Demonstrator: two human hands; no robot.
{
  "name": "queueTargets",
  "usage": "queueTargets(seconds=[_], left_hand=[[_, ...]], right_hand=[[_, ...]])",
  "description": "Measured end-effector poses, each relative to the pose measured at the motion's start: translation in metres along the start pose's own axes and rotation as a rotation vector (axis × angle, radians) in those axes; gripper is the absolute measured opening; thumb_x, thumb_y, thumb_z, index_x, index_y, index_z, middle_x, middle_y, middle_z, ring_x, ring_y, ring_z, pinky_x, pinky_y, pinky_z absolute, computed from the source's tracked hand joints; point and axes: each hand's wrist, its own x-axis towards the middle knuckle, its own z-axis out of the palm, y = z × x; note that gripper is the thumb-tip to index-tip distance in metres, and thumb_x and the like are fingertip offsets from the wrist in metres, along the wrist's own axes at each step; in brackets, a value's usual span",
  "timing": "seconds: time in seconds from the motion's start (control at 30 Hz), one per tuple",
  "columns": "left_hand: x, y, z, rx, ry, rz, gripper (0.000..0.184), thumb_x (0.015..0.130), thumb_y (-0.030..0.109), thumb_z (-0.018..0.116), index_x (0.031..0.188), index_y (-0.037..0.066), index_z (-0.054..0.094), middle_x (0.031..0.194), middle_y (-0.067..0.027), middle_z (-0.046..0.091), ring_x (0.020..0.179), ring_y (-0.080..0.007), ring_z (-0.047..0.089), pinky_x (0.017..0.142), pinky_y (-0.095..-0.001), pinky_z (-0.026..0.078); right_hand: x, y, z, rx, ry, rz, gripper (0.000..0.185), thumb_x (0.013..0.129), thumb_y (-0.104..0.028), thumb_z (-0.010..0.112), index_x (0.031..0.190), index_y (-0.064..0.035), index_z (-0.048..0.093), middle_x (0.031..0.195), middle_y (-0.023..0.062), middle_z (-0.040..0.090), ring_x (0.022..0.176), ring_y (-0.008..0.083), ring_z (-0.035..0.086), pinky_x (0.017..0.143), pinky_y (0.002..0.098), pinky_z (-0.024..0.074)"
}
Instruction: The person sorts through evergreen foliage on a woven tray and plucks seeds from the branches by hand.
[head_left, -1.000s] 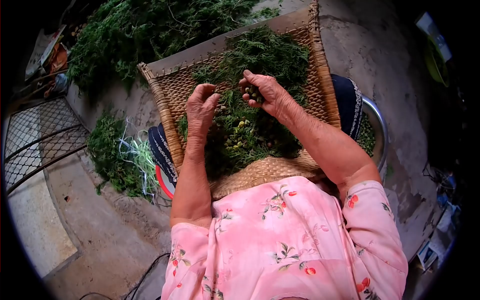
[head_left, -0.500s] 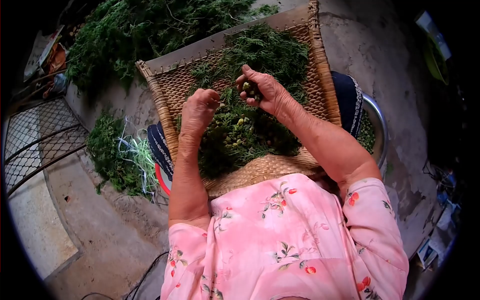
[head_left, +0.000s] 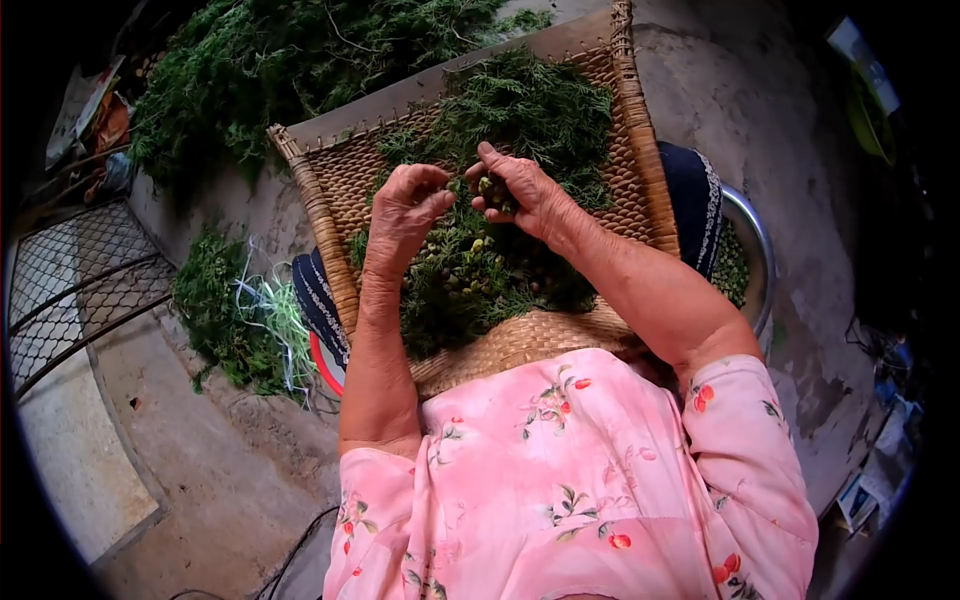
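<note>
A woven basket tray (head_left: 648,165) rests across my lap, with green sprigs (head_left: 540,110) at its far side and small round green cones (head_left: 475,262) mixed with sprigs nearer me. Above the tray, my right hand (head_left: 525,193) is curled around several green cones, its thumb pointing up. Close to its left, my left hand (head_left: 408,205) has thumb and fingers bent together at the tips; whatever is between them is too small to make out.
Leafy branches (head_left: 240,80) lie beyond the tray. At the left are a smaller green bundle (head_left: 225,310), pale plastic strips (head_left: 282,325) and a wire mesh frame (head_left: 90,255). A metal basin (head_left: 764,260) of green cones stands at the right, a red rim (head_left: 324,366) at the left.
My left hand moved left and closed at the fingertips, then came back up and right toward my right hand. My right hand shifted slightly and still holds the cones.
</note>
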Motion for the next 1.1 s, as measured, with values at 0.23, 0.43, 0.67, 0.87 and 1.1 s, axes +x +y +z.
queueTargets(seconds=[0.23, 0.43, 0.67, 0.87, 1.1], left_hand=[[0.004, -0.011, -0.015, 0.204, 0.118, -0.141, 0.028, 0.081, 0.015, 0.067, 0.105, 0.004, 0.06, 0.084, -0.001, 0.06, 0.072, -0.0085, 0.055, 0.061, -0.0234, 0.045], [-0.009, -0.021, -0.01, 0.756, 0.021, -0.231, 0.032, 0.07, 0.02, 0.072, 0.097, 0.008, 0.061, 0.088, -0.01, 0.06, 0.08, -0.0234, 0.06, 0.07, -0.034, 0.048], [-0.009, -0.014, 0.002, 0.929, -0.084, -0.226, 0.029, 0.071, 0.02, 0.07, 0.095, 0.01, 0.056, 0.091, -0.0104, 0.056, 0.084, -0.0311, 0.059, 0.071, -0.0406, 0.048], [-0.008, -0.022, 0.008, 0.955, -0.037, -0.184, 0.014, 0.077, 0.012, 0.06, 0.088, 0.006, 0.053, 0.089, -0.0156, 0.055, 0.083, -0.0349, 0.058, 0.071, -0.0442, 0.048], [-0.009, -0.031, 0.011, 0.949, 0.045, -0.113, 0.009, 0.074, 0.008, 0.059, 0.082, 0.005, 0.055, 0.084, -0.0147, 0.056, 0.078, -0.0341, 0.058, 0.068, -0.0438, 0.047]], right_hand=[[-0.005, -0.006, 0.006, 0.128, -0.117, 0.022, 0.052, 0.082, -0.057, 0.054, 0.09, -0.0059, 0.059, 0.072, 0.0033, 0.058, 0.059, 0.0123, 0.059, 0.043, 0.0234, 0.0477], [-0.002, -0.007, 0.003, 0.096, -0.101, -0.027, 0.049, 0.082, -0.055, 0.056, 0.089, -0.0059, 0.058, 0.073, 0.0027, 0.057, 0.058, 0.0101, 0.056, 0.043, 0.0205, 0.0466], [-0.004, -0.006, 0.005, 0.058, -0.069, -0.026, 0.047, 0.084, -0.052, 0.057, 0.089, -0.0053, 0.058, 0.072, 0.0022, 0.056, 0.059, 0.0098, 0.056, 0.042, 0.0203, 0.0452], [-0.001, -0.004, 0.004, 0.066, -0.066, -0.024, 0.046, 0.084, -0.05, 0.057, 0.089, -0.0043, 0.057, 0.073, 0.0026, 0.056, 0.058, 0.0099, 0.056, 0.041, 0.0198, 0.0443], [-0.001, 0.0, 0.003, 0.066, -0.058, -0.018, 0.047, 0.084, -0.05, 0.056, 0.09, -0.004, 0.057, 0.074, 0.0034, 0.056, 0.059, 0.0104, 0.057, 0.041, 0.0208, 0.046]])
